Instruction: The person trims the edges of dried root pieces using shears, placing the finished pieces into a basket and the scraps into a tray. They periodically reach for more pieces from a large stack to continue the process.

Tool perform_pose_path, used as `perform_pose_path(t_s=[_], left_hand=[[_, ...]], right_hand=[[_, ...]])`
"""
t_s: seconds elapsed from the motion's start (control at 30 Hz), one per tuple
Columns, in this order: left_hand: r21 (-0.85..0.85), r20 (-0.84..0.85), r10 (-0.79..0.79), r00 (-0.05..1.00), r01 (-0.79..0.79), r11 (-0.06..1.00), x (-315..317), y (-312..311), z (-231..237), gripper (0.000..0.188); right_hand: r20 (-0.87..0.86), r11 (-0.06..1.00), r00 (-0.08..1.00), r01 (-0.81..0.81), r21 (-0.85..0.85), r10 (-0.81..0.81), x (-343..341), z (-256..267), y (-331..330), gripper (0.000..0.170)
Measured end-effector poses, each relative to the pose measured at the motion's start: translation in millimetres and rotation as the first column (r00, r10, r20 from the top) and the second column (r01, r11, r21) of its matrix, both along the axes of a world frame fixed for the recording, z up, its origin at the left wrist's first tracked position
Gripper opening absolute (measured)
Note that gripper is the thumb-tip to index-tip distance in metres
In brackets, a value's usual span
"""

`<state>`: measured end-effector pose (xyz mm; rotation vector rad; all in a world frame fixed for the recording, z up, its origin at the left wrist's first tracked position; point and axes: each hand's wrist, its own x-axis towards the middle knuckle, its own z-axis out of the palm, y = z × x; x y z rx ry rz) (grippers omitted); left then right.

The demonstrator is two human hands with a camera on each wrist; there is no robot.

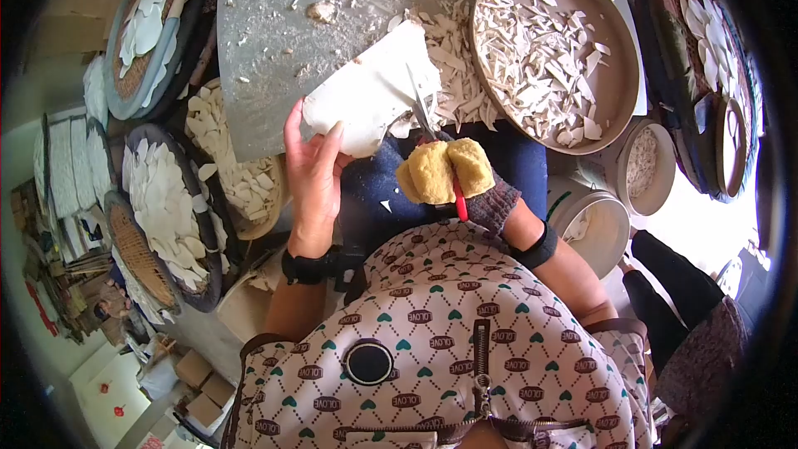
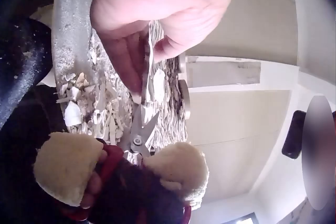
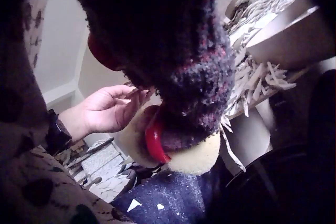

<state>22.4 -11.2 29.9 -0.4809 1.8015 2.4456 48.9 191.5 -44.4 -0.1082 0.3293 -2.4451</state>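
Observation:
My left hand (image 1: 316, 170) pinches a thin, flat white sheet (image 1: 366, 91) by its near left edge, between thumb and fingers. In the left wrist view the sheet (image 2: 149, 69) stands nearly edge-on. My right hand (image 1: 495, 204) wears a dark knitted glove (image 3: 199, 87) and grips scissors (image 1: 422, 108) with red handles (image 3: 154, 140). Yellow foam pads (image 1: 432, 175) are around the grip and partly hide the fingers. The blades (image 2: 142, 129) stand apart at the sheet's right side, overlapping it in the head view.
A grey work surface (image 1: 266, 50) carries loose white scraps (image 1: 457, 58). A round tray (image 1: 628, 91) of cut strips stands at the right. Buckets (image 1: 611, 237) stand below it. Round baskets (image 1: 199, 224) with white pieces are at the left. Another person's legs (image 1: 677, 283) show at the right.

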Motion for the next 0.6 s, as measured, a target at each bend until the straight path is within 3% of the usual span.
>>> perform_pose_path(t_s=[0.03, 0.1, 0.13, 0.17, 0.2, 0.3, 0.37, 0.4, 0.5, 0.57, 0.6], left_hand=[[-0.027, -0.010, 0.013, 1.000, -0.013, 1.000, -1.1, 2.1, -1.6, 0.059], [-0.081, -0.034, 0.037, 0.999, -0.040, 0.996, -5.5, 5.3, -5.4, 0.059], [-0.078, -0.022, 0.016, 1.000, -0.018, 0.997, -7.9, 5.3, -3.0, 0.060], [-0.075, -0.010, -0.006, 1.000, 0.005, 0.997, -10.7, 5.5, 2.6, 0.060], [-0.072, 0.004, -0.029, 1.000, 0.029, 0.997, -13.2, 5.5, 6.8, 0.060], [-0.087, 0.006, -0.080, 0.997, 0.080, 0.993, -19.8, 3.6, 8.8, 0.062], [-0.082, 0.027, -0.100, 0.995, 0.102, 0.991, -23.3, 0.7, 7.5, 0.061], [-0.079, 0.032, -0.111, 0.993, 0.113, 0.990, -25.7, -0.7, 7.9, 0.061], [-0.046, 0.041, -0.168, 0.985, 0.169, 0.984, -31.7, -7.0, 10.7, 0.061], [-0.037, 0.057, -0.194, 0.979, 0.196, 0.980, -34.5, -11.2, 7.7, 0.062], [-0.033, 0.066, -0.205, 0.977, 0.208, 0.978, -35.4, -12.8, 7.2, 0.063]], right_hand=[[-0.273, 0.937, 0.962, 0.084, 0.340, 0.012, -0.3, 2.9, 1.5, 0.025], [-0.264, 0.915, 0.963, 0.056, 0.399, 0.057, -0.8, 8.8, 2.4, 0.024], [0.005, 0.990, 0.997, -0.072, 0.118, 0.072, -0.2, 11.8, 2.2, 0.023], [0.258, 0.974, 0.952, -0.113, -0.197, 0.163, 0.9, 14.7, 2.3, 0.023], [-0.094, 0.978, 0.993, -0.050, 0.203, 0.070, 3.1, 17.4, 4.4, 0.023], [-0.335, 0.877, 0.935, 0.064, 0.475, 0.113, 8.7, 9.9, 7.3, 0.027], [-0.407, 0.807, 0.892, 0.089, 0.584, 0.196, 8.1, 12.2, 8.7, 0.028], [-0.441, 0.766, 0.865, 0.111, 0.633, 0.239, 5.6, 15.6, 9.6, 0.029], [-0.347, 0.856, 0.925, 0.049, 0.515, 0.156, 2.5, 33.2, 7.5, 0.030], [-0.392, 0.835, 0.910, 0.109, 0.539, 0.134, 1.2, 28.6, 2.8, 0.028], [-0.302, 0.888, 0.948, 0.050, 0.456, 0.102, 2.6, 17.7, -1.3, 0.028]])
